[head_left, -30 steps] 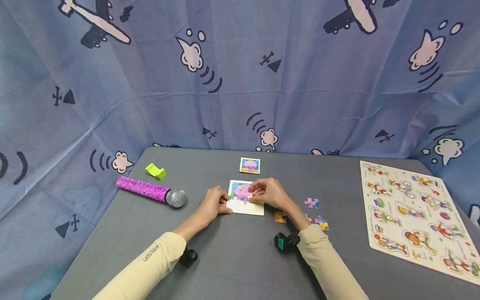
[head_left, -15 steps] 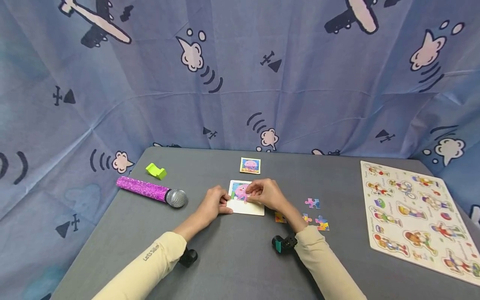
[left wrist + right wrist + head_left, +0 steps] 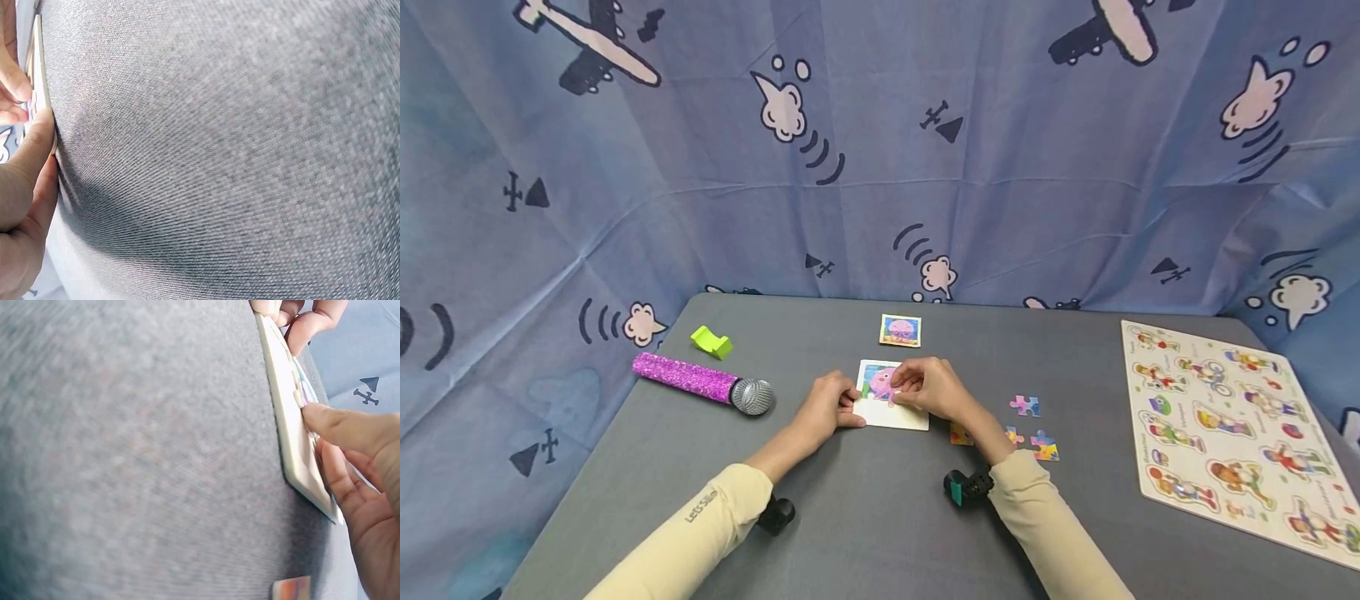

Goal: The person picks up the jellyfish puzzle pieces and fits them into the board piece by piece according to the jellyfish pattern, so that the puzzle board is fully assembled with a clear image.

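Observation:
A small white puzzle tray (image 3: pixel 891 418) lies mid-table, with pink-and-blue picture pieces in its upper part and bare white below. My left hand (image 3: pixel 823 408) grips the tray's left edge, thumb at the near side; the left wrist view shows its fingertips against the tray rim (image 3: pixel 41 75). Over the tray's right part, my right hand (image 3: pixel 936 390) pinches a pink piece (image 3: pixel 892 400) low against the picture, largely hidden by the fingers. In the right wrist view the thumb of my right hand (image 3: pixel 362 469) presses at the piece's edge, above the tray (image 3: pixel 284 419).
Behind the tray lies a small jellyfish picture card (image 3: pixel 900 331). Loose pieces (image 3: pixel 1025 406) lie to the right, one (image 3: pixel 960 434) partly under my right forearm. A purple microphone (image 3: pixel 700 382) and green block (image 3: pixel 712 342) are left; a large picture board (image 3: pixel 1240 433) is far right.
My right hand has shifted slightly left over the tray, its fingertips now closer to the middle of the picture. The left hand stays at the tray's edge.

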Demonstrator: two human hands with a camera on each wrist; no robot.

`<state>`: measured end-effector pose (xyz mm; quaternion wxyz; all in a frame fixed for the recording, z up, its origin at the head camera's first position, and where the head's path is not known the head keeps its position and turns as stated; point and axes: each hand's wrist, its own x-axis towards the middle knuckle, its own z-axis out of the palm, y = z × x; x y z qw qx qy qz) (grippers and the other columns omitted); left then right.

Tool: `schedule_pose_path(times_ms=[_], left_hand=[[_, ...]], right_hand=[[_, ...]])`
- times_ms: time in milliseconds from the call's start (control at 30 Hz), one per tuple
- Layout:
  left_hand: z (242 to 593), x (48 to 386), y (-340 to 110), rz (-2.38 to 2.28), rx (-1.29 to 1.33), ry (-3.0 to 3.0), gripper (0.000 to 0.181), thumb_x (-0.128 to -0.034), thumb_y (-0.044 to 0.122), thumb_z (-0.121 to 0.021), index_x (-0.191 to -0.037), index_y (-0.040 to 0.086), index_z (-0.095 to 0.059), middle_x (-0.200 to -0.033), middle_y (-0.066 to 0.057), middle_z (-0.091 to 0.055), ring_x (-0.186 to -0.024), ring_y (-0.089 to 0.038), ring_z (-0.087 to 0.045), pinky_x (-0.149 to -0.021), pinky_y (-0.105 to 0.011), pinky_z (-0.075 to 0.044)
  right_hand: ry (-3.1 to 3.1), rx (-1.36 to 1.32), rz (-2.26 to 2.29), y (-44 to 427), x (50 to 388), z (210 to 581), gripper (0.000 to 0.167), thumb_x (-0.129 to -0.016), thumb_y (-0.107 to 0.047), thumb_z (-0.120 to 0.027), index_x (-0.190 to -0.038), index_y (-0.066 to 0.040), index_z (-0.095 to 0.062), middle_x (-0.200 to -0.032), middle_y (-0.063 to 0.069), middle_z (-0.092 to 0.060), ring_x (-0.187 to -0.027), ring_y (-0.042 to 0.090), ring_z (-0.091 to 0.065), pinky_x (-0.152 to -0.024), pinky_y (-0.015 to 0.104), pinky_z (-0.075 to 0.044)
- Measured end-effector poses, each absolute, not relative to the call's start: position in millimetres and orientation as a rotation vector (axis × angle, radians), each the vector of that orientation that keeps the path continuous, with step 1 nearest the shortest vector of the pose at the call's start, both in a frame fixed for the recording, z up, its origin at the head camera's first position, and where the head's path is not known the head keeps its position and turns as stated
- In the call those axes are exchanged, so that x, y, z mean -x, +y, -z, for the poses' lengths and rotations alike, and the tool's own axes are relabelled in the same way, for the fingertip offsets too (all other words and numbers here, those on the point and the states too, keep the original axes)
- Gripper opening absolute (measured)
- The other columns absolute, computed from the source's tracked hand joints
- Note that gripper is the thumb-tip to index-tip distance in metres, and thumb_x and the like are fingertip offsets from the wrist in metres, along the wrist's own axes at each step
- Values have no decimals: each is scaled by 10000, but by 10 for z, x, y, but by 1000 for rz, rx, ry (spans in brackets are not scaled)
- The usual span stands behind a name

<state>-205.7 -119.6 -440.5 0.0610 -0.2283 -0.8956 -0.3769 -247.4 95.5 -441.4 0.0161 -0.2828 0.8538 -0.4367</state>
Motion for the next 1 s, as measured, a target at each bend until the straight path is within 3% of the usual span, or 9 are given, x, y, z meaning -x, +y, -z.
schedule_pose_path(times_ms=[367, 1000], left_hand=[[4419, 2046, -1171, 1166, 651, -2732, 333, -583, -4, -882, -810, -81, -651, -743, -90, -526, -672, -207, -607, -611, -219, -518], [4399, 2055, -1189, 1139, 677, -2738, 333, -597, 21, -885, -799, -72, -637, -739, -92, -512, -664, -199, -603, -597, -206, -505]], right_hand=[[2604, 860, 1404, 977, 2459, 4438, 243, -725, 30, -791, -930, 42, -662, -774, 96, -643, -651, 87, -544, -569, 193, -471], [2575, 847, 1417, 984, 2476, 4438, 283, -737, 42, -779, -994, 48, -659, -870, 116, -666, -699, 113, -586, -614, 214, -510]])
